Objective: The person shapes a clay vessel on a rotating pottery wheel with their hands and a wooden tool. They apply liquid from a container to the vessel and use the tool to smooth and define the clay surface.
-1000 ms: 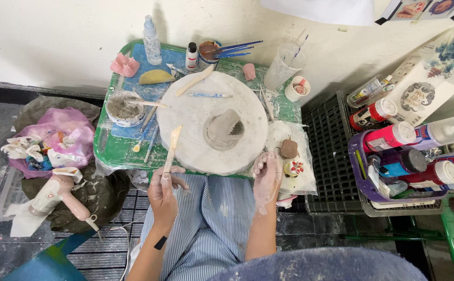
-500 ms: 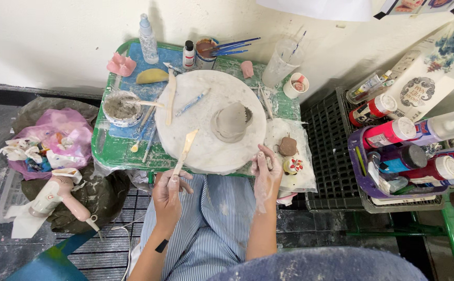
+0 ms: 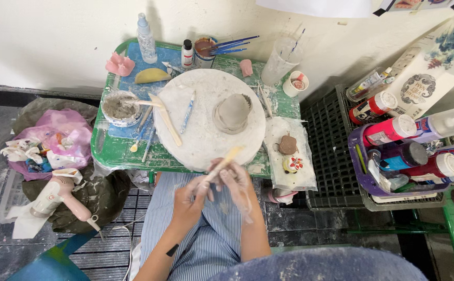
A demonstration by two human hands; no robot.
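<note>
Over the lap, left hand (image 3: 189, 200) grips wooden tool (image 3: 222, 163).

Counts: 1 green table (image 3: 113, 151), 1 round board (image 3: 206, 140), 1 clay pot (image 3: 231, 112), 1 bowl of slip (image 3: 119, 108), 2 small painted clay figures (image 3: 291, 155), 1 hair dryer (image 3: 55, 195), 1 spray bottle (image 3: 145, 38), 2 cups (image 3: 288, 65), 2 hands (image 3: 219, 187) on 1 wooden stick (image 3: 222, 163). Paint bottles in the purple basket (image 3: 359, 177): at least 5, partly hidden.

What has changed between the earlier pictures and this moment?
The right hand came in from the tray's edge to join the left hand on the wooden stick, now over the lap. The round board turned, carrying the clay pot rightward. The tray's tools stayed.
</note>
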